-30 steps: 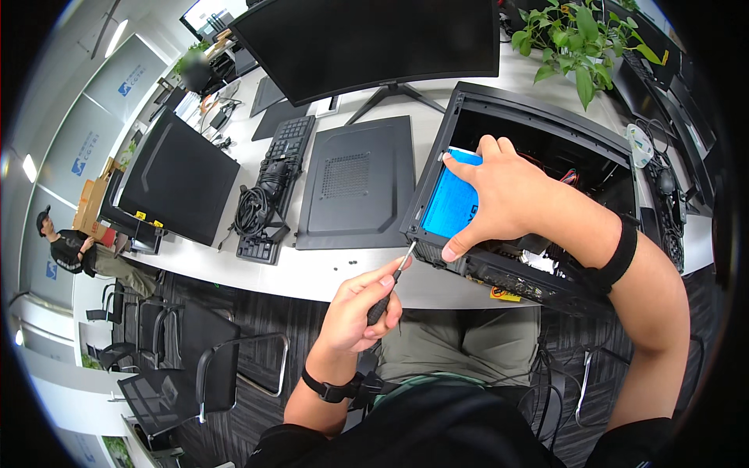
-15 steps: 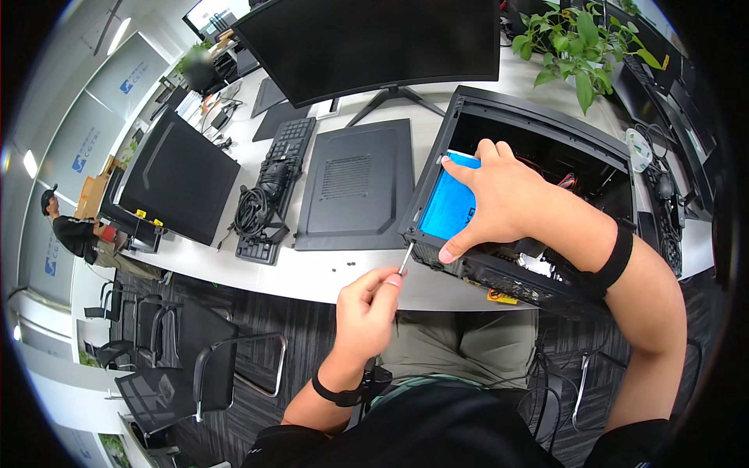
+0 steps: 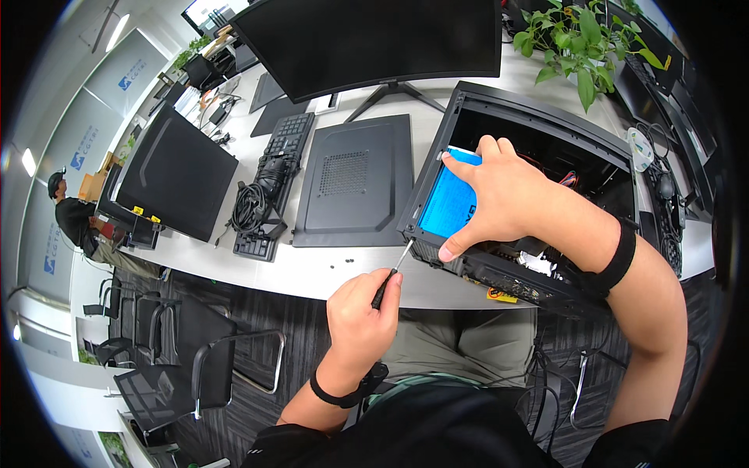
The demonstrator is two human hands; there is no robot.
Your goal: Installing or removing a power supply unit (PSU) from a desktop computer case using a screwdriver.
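A black computer case (image 3: 546,117) lies open-sided on the desk, a blue-labelled power supply (image 3: 449,204) sitting in its left end. Across that unit spreads my right hand (image 3: 505,199), thumb at the near edge and fingertips at the far side, holding it. Fingers closed, my left hand (image 3: 363,316) grips the black handle of a screwdriver (image 3: 388,286). The screwdriver's metal shaft slants up to the case's near left corner, its tip at the edge there. What lies under my right palm is hidden.
A black side panel (image 3: 355,183) lies left of the case, with several small screws (image 3: 349,260) in front. Beyond are a keyboard with bundled cables (image 3: 273,179), another black computer (image 3: 175,175), a monitor (image 3: 374,47) and a plant (image 3: 581,43). Another person (image 3: 74,214) stands far left.
My left hand has shifted slightly down and left and turned, so the screwdriver's black handle now shows. My right hand stays on the power supply.
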